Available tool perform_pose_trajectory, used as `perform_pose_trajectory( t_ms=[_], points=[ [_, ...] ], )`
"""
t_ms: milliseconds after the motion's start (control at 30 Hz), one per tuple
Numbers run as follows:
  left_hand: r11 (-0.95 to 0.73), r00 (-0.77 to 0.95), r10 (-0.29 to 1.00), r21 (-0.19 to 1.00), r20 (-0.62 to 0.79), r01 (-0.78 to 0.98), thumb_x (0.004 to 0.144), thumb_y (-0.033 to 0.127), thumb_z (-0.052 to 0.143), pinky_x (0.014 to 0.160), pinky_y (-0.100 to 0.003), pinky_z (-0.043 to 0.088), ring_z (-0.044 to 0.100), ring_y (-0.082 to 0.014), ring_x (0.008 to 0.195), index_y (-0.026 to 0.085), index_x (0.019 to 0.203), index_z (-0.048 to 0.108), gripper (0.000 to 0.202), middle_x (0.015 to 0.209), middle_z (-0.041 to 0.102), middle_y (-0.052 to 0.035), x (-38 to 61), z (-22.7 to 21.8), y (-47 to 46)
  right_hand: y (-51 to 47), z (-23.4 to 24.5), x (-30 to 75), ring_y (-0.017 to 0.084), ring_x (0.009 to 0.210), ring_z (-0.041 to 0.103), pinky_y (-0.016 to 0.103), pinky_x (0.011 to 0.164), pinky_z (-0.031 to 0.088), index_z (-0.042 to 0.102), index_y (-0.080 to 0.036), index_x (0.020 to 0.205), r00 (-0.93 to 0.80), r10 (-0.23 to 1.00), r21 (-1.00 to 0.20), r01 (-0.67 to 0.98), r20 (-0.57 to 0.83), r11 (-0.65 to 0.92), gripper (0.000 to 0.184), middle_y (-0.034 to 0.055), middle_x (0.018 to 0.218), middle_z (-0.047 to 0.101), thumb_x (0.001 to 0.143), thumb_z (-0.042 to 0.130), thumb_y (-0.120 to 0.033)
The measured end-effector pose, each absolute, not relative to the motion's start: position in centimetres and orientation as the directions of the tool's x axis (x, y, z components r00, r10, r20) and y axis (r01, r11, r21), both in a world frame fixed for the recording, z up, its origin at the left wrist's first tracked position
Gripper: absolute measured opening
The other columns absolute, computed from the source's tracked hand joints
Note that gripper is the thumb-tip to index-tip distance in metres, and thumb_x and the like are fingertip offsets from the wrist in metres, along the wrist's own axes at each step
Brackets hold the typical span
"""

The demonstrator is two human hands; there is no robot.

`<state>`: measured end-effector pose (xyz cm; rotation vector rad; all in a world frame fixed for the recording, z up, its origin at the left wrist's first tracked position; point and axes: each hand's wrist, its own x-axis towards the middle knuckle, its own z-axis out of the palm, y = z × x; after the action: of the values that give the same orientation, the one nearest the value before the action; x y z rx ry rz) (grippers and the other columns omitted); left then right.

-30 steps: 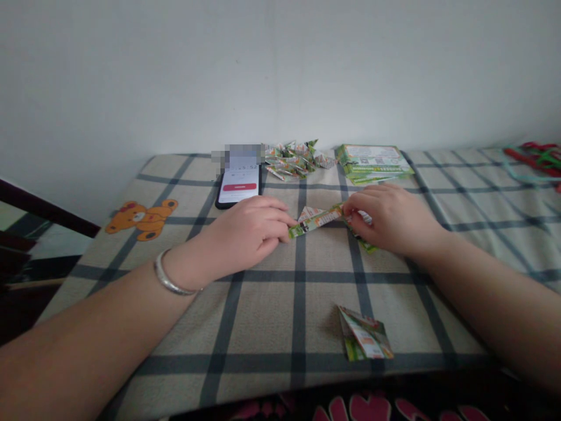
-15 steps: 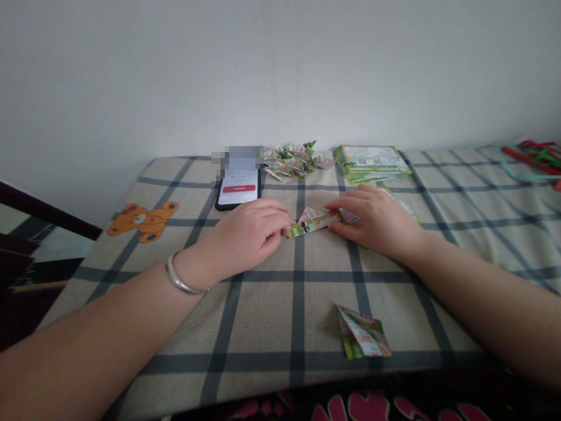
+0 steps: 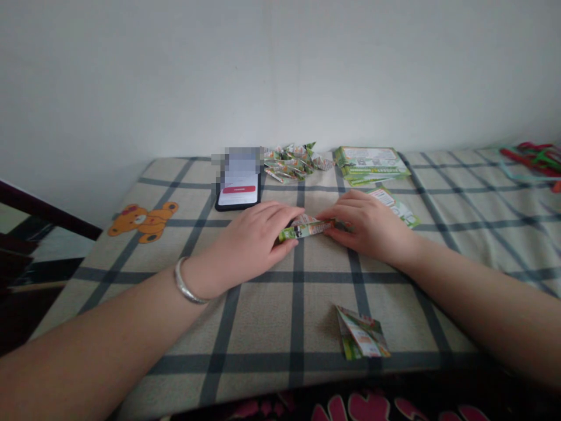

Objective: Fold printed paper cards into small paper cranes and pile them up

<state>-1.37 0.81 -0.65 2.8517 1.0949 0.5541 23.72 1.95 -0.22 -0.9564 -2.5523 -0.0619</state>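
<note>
Tablecloth [image 3: 245, 333] with dark checks lay under both arms. On it rested the left hand [image 3: 263, 237] and the right hand [image 3: 366, 225], then, towards the wall, a stack of printed leaflets [image 3: 377, 164], a pile of folded pieces [image 3: 293, 164] and a phone [image 3: 239, 196]. One folded paper [image 3: 363, 336] sat near the front edge, apart from either hand. Smallest was the folded strip [image 3: 304, 229], between the hands, its long axis running across from one to the other. Neither hand was nearer: the left gripped its left end between thumb and fingers, the right pinched its right end.
</note>
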Motion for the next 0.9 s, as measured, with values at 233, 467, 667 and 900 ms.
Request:
perform_pose_trajectory(
  t_ms=[233, 467, 667, 900],
  points=[
    [-0.757, 0.702, 0.643, 0.11, 0.305, 0.645, 0.093, 0.033, 0.056, 0.111, -0.04, 0.04, 0.049, -0.024, 0.127, 0.011, 0.137, 0.046, 0.05, 0.134, 0.056, -0.0122, -1.1, -0.6, 0.9, 1.9, -0.2, 23.6, 0.021, 0.086, 0.06, 0.032, 0.078, 0.046, 0.071, -0.017, 0.108, -0.696, 0.596, -0.119, 0.605, 0.4, 0.787, 0.023, 0.0078, 0.088, 0.07, 0.089, 0.061, -0.025],
    [-0.742, 0.679, 0.661, 0.141, 0.32, 0.655, 0.092, 0.034, 0.058, 0.11, -0.042, 0.04, 0.05, -0.024, 0.126, 0.015, 0.136, 0.048, 0.049, 0.133, 0.058, -0.0102, -0.5, -0.8, 1.1, 1.8, -0.1, 23.6, 0.021, 0.088, 0.06, 0.033, 0.08, 0.046, 0.071, -0.016, 0.108, -0.708, 0.581, -0.117, 0.589, 0.402, 0.799, 0.023, 0.0086, 0.092, 0.071, 0.09, 0.061, -0.026],
    [-0.654, 0.586, 0.751, 0.221, 0.304, 0.724, 0.088, 0.029, 0.061, 0.11, -0.044, 0.041, 0.051, -0.0254, 0.125, 0.014, 0.13, 0.054, 0.045, 0.131, 0.058, -0.0114, 0.8, -0.6, 0.8, 1.5, 0.2, 23.6, 0.021, 0.089, 0.06, 0.032, 0.081, 0.047, 0.07, -0.017, 0.109, -0.709, 0.582, -0.122, 0.588, 0.398, 0.799, 0.023, 0.0083, 0.093, 0.071, 0.092, 0.057, -0.025],
    [-0.624, 0.595, 0.768, 0.07, 0.236, 0.778, 0.092, 0.036, 0.055, 0.098, -0.046, 0.048, 0.056, -0.03, 0.111, 0.009, 0.108, 0.064, 0.032, 0.115, 0.063, -0.0144, 1.8, 0.9, 0.2, 1.3, 0.3, 23.6, 0.022, 0.088, 0.059, 0.033, 0.079, 0.046, 0.071, -0.018, 0.111, -0.738, 0.544, -0.055, 0.573, 0.4, 0.818, 0.025, 0.0078, 0.091, 0.071, 0.093, 0.055, -0.026]
  ],
)
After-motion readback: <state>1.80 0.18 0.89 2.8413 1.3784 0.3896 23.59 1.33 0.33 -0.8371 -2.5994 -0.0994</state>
